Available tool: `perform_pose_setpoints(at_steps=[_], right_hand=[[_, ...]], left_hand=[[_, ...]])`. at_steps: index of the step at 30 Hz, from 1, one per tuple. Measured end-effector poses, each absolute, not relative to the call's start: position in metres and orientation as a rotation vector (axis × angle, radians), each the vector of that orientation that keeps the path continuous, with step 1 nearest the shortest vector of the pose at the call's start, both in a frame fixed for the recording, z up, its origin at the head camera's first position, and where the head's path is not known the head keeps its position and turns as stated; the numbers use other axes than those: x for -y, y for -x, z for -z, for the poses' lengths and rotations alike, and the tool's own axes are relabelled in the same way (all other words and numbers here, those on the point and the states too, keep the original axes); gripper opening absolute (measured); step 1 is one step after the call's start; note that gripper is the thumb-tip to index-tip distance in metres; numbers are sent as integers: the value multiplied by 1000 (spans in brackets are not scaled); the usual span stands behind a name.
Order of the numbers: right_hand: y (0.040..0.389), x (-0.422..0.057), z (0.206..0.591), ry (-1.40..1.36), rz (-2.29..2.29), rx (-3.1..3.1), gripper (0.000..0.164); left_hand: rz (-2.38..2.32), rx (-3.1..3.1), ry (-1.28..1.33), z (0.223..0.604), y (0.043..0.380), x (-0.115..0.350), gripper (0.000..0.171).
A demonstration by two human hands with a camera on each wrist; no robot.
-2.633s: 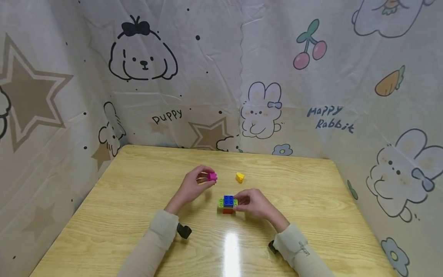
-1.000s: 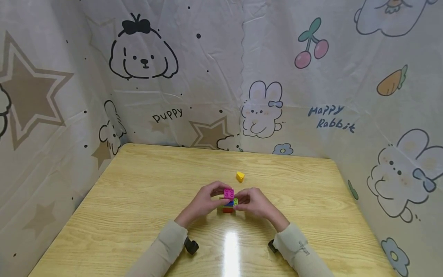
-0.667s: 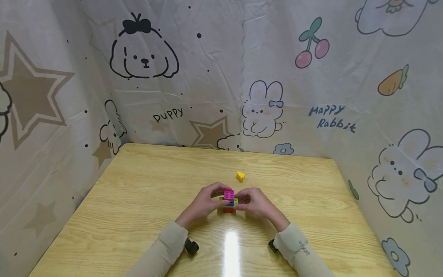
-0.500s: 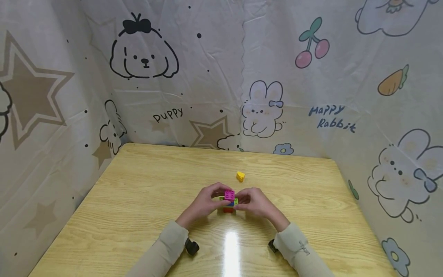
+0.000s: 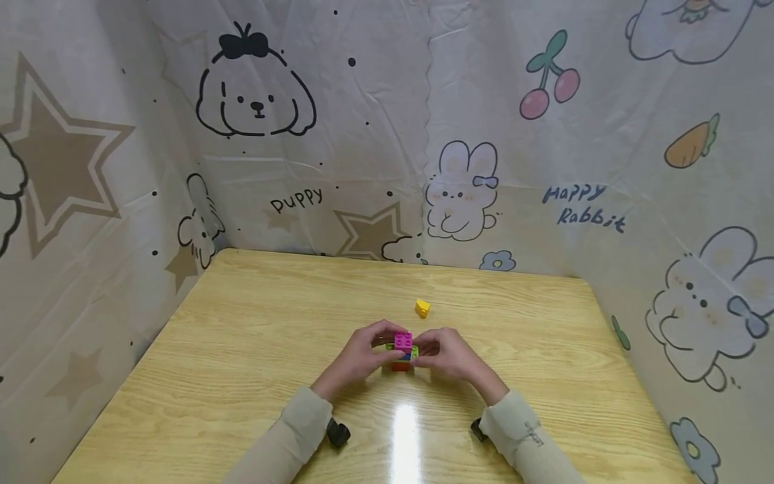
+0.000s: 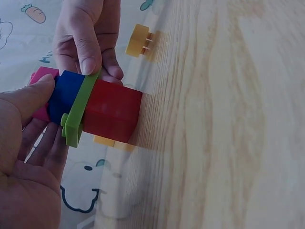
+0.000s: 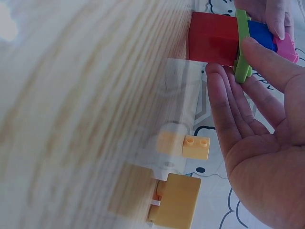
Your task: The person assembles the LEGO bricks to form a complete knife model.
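4-pc stack (image 6: 82,102) upright approx mid-desk, btwn L & R edges, well off the far edge. Btm to top: red plastic block (image 6: 112,114), thin lime-green plastic studded plate (image 7: 243,33), blue plastic brick (image 6: 66,95), bright-pink plastic 2x2-stud brick (image 5: 403,339). Plate overhangs both sides of red.

L hand (image 5: 359,355) gripping pink, thumb on near face. R hand (image 5: 453,356) pinching R end of plate.

Yellow plastic piece (image 5: 422,308) on light wood-grain desk (image 5: 260,302), nearer far edge than stack. 2nd yellow plastic studded brick (image 7: 196,148) behind stack, partly hidden in L wrist view.
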State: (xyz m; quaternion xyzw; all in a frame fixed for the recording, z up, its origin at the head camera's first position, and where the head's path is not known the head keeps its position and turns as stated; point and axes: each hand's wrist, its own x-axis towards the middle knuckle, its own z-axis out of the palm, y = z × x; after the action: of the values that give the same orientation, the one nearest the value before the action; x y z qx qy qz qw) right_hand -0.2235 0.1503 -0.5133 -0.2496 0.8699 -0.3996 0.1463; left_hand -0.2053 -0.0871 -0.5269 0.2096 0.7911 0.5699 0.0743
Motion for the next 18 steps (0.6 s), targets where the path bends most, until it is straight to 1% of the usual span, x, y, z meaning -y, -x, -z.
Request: perform_pose_setpoints(at_steps=[18], right_hand=[[224,-150,514,715,1168,-2496,26]], left_hand=[[-1728,-2367,-654,528,204,86,29]])
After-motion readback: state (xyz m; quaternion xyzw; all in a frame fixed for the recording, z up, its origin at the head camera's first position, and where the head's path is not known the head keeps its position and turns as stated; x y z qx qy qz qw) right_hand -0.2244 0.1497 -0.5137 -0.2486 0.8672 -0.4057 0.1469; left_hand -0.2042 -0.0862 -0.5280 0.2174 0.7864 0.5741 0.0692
